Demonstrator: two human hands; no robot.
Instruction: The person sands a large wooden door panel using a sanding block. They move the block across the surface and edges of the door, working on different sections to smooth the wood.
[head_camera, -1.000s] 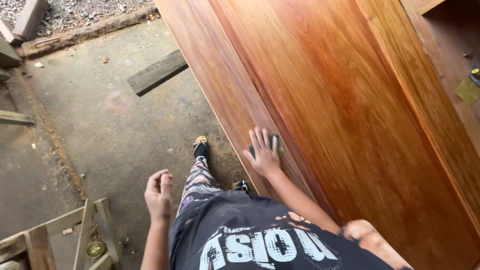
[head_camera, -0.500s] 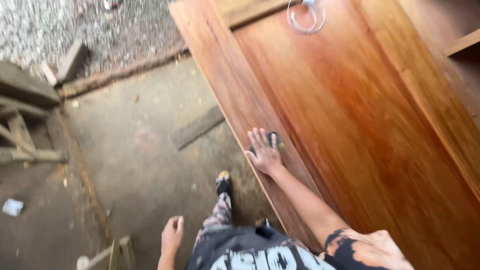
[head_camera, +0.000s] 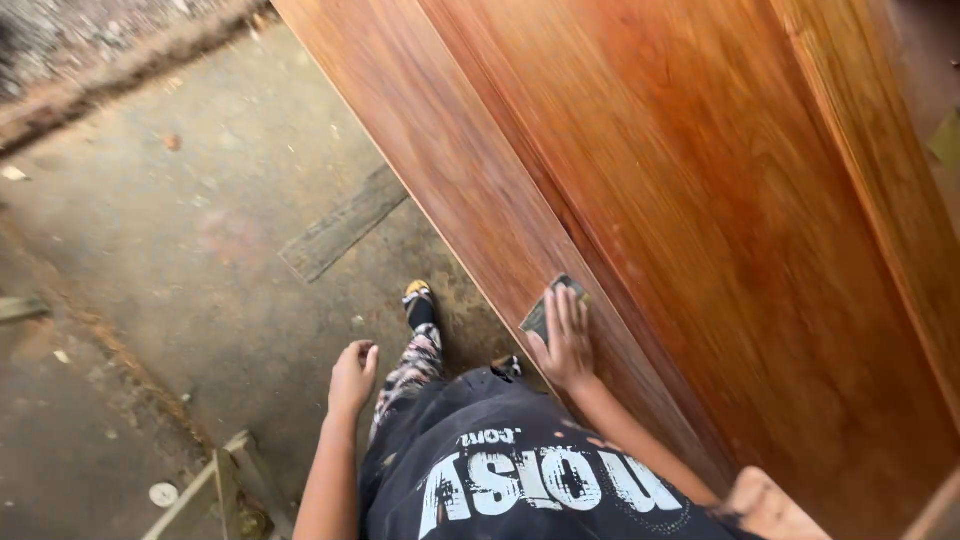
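Note:
A long reddish-brown wooden panel (head_camera: 700, 200) with a raised side rail runs from the top of the view to the lower right. My right hand (head_camera: 567, 340) lies flat on the panel's left rail, fingers pressing a small dark sanding pad (head_camera: 545, 305) against the wood. My left hand (head_camera: 352, 378) hangs loosely curled beside my hip, holding nothing, above the concrete floor (head_camera: 180, 260). A dark printed shirt and patterned trousers fill the lower middle of the view.
A grey wooden plank (head_camera: 340, 225) lies on the floor under the panel's edge. A wooden frame corner (head_camera: 225, 480) and a small round lid (head_camera: 163, 493) sit at the lower left. Gravel and a kerb run along the top left.
My right hand has slid the pad back down the rail toward my body. The view has swung, and the panel's far end has gone out of sight.

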